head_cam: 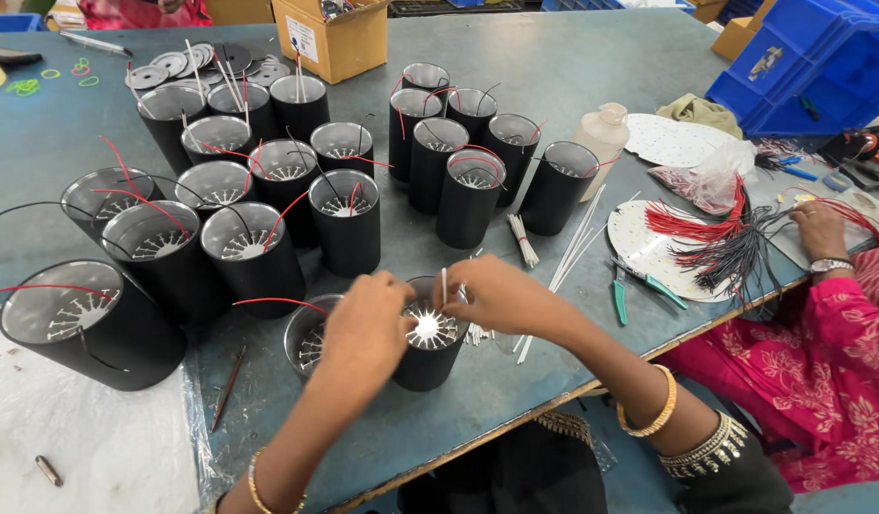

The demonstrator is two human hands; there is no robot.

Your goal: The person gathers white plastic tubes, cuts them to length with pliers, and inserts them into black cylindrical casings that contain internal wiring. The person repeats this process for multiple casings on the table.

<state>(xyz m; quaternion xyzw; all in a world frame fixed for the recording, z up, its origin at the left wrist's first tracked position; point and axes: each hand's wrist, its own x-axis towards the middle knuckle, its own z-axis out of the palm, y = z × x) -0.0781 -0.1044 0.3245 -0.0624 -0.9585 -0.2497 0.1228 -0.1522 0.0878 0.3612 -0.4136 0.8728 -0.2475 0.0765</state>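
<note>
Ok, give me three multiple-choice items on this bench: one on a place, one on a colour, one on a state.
1. Where is the cardboard box?
A. at the far edge of the table
B. under the person's hands
C. on the white sheet

2. What colour are the crates at the far right?
A. green
B. blue
C. yellow

3. What are the left hand and right hand doing?
A. resting flat on the table
B. holding pliers
C. meeting over an open black can

Answers:
1 A, the box stands behind the cluster of cans.
2 B, the stacked crates are plainly blue.
3 C, both hands sit at that can's rim, the right pinching a thin white stick.
</note>
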